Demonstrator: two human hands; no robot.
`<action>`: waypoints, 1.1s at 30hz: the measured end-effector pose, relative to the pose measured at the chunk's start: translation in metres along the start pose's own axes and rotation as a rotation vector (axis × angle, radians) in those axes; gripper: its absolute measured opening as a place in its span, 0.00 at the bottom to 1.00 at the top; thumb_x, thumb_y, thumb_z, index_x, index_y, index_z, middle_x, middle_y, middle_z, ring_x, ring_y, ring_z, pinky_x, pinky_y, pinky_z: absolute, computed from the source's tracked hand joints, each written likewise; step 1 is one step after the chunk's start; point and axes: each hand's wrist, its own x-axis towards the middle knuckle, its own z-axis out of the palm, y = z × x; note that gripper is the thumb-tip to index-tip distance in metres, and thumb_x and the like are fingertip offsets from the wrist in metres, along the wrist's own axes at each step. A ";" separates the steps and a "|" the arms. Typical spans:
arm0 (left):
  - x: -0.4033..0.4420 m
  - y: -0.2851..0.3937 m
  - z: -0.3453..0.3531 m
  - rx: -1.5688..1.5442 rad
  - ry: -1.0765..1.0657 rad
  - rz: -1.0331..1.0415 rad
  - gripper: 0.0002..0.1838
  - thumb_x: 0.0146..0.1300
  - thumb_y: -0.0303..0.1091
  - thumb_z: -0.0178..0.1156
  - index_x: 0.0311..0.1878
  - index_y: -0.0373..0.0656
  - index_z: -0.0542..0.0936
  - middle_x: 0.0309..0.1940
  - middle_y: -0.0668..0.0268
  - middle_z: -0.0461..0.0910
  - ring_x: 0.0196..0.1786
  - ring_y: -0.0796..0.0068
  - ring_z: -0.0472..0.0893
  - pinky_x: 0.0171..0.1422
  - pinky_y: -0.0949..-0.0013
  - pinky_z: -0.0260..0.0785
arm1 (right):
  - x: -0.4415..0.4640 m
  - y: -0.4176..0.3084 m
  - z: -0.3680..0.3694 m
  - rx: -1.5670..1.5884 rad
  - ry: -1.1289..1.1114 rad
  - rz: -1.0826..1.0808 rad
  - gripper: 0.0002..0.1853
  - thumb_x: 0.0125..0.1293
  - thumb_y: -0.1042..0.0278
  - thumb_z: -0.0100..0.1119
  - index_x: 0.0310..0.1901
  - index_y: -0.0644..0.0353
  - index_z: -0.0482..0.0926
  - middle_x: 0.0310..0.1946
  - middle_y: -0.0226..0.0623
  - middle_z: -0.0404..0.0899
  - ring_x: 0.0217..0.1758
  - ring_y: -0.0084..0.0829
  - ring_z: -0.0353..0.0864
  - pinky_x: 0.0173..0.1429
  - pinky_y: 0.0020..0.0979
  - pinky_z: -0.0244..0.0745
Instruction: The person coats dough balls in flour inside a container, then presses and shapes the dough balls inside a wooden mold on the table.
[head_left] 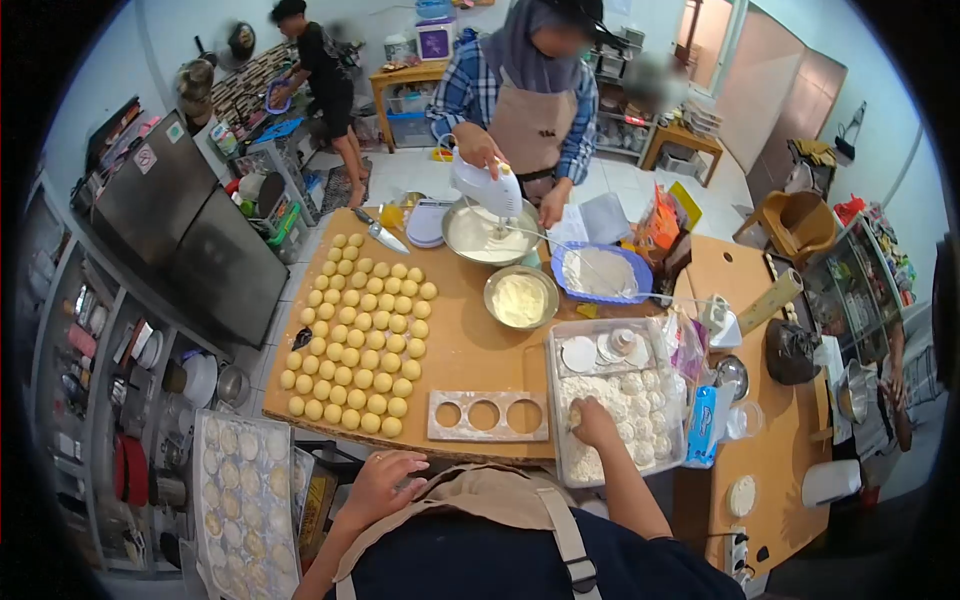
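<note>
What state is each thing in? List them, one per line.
Fridge: doors shut
Knife: lying flat
Large bowl: holds white mixture
Mixer: lowered into large bowl; running unclear
Small bowl: holds pale-yellow mixture
Blue tray: holds white powder
Yellow balls: in rows, uncovered
Three-hole board: flat, holes empty
Plastic tub: open, holding flour and rounds
Left hand: open
Right hand: fingertips at flour, grip unclear

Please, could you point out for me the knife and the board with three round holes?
Knife (388,237): head view, on its blade.
Board (465,430): head view, on its surface beside the left hole.
</note>
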 end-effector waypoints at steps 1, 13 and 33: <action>-0.002 0.001 0.001 0.007 -0.001 -0.004 0.12 0.59 0.37 0.66 0.45 0.46 0.81 0.48 0.65 0.82 0.53 0.63 0.80 0.57 0.61 0.69 | -0.001 0.000 -0.006 -0.018 0.011 0.028 0.26 0.46 0.73 0.67 0.51 0.54 0.75 0.47 0.48 0.75 0.52 0.51 0.77 0.53 0.46 0.75; 0.002 0.009 0.013 -0.032 -0.033 0.002 0.13 0.58 0.35 0.67 0.45 0.43 0.80 0.47 0.63 0.83 0.52 0.62 0.80 0.57 0.61 0.68 | -0.061 0.002 -0.007 0.023 0.079 0.072 0.33 0.46 0.70 0.73 0.57 0.56 0.72 0.50 0.48 0.74 0.55 0.49 0.75 0.59 0.43 0.72; 0.008 0.005 0.017 -0.042 -0.066 0.042 0.14 0.57 0.33 0.67 0.46 0.45 0.80 0.49 0.65 0.82 0.52 0.62 0.80 0.56 0.61 0.68 | 0.001 0.003 0.006 0.008 0.002 0.022 0.26 0.46 0.77 0.65 0.52 0.61 0.75 0.51 0.54 0.73 0.57 0.54 0.72 0.60 0.45 0.71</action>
